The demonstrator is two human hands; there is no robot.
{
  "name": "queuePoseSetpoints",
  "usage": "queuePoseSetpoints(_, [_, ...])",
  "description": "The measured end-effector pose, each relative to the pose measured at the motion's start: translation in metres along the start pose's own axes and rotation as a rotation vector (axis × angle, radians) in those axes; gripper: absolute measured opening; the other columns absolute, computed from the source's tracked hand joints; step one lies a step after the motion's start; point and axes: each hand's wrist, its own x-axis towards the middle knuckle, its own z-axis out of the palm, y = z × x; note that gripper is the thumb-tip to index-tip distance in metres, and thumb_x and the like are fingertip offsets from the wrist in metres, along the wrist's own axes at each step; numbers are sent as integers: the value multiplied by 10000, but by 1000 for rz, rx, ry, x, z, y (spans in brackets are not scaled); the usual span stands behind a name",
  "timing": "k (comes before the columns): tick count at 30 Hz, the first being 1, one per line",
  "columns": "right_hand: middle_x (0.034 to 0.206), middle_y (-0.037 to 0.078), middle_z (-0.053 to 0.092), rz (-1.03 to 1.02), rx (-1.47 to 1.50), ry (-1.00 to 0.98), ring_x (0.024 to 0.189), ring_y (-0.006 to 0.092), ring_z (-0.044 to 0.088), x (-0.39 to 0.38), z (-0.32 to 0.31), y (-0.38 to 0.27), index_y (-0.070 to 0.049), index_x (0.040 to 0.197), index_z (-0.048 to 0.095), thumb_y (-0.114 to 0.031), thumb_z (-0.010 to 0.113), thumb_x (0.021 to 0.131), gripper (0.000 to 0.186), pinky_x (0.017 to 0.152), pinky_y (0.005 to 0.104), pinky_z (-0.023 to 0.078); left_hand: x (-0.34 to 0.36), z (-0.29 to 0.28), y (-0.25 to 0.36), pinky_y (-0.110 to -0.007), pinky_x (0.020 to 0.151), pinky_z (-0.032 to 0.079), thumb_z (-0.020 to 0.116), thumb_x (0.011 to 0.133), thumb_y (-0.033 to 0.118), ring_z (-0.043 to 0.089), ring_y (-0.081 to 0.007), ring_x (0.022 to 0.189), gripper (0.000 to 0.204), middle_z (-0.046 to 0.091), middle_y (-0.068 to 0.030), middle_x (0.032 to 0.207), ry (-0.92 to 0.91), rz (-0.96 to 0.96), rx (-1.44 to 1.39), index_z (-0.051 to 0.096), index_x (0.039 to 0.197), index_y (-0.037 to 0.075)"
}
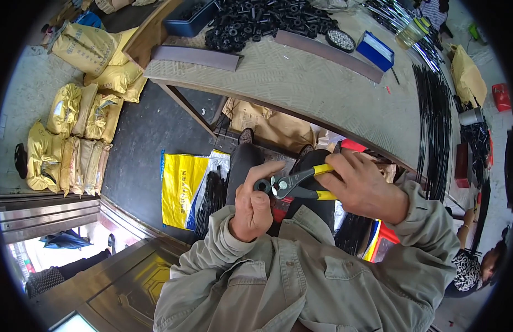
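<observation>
My left hand (252, 207) grips a small black ring-shaped part (262, 186) between thumb and fingers, above my lap. My right hand (360, 188) is closed on pliers (295, 181) with yellow handles and dark metal heads, whose jaws reach to the black part; whether they touch it is hard to tell. On the bench (323, 83) beyond lie a heap of small black parts (251, 25), a blue box of pale sticks (376, 51) and a round tray of small silvery pieces (340, 40).
Long black rods (433, 127) lie along the bench's right end. Yellow sacks (64, 110) are stacked at left; a yellow bag (181, 188) with black rods lies on the floor. A blue bin (190, 22) stands at back. Another person (469, 265) is at the lower right.
</observation>
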Motion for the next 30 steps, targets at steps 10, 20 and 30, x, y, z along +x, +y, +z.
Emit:
queuePoseSetpoints(10, [957, 113, 540, 252, 1241, -593, 781, 258, 599, -12, -34, 24, -34, 1056, 454, -18, 498, 861, 200, 683, 333, 450, 2, -15, -5, -256, 603, 401, 348, 949, 524, 492, -116, 641, 598, 553, -71, 820, -359, -64, -278, 510, 1047, -43])
queuePoseSetpoints(20, [910, 129, 583, 188, 850, -472, 771, 274, 613, -5, -28, 25, -28, 1074, 462, -7, 549, 791, 297, 671, 357, 475, 3, -3, -6, -253, 633, 402, 359, 977, 386, 507, -131, 678, 466, 536, -85, 888, -212, 3, -111, 490, 1167, -19])
queuePoseSetpoints(30, [1093, 148, 555, 867, -218, -1, 953, 367, 570, -82, 57, 126, -56, 1154, 488, -207, 567, 891, 314, 743, 415, 474, -55, -210, 120, -230, 473, 318, 474, 931, 444, 347, -64, 535, 578, 358, 41, 639, 490, 738, -268, 449, 1266, -26])
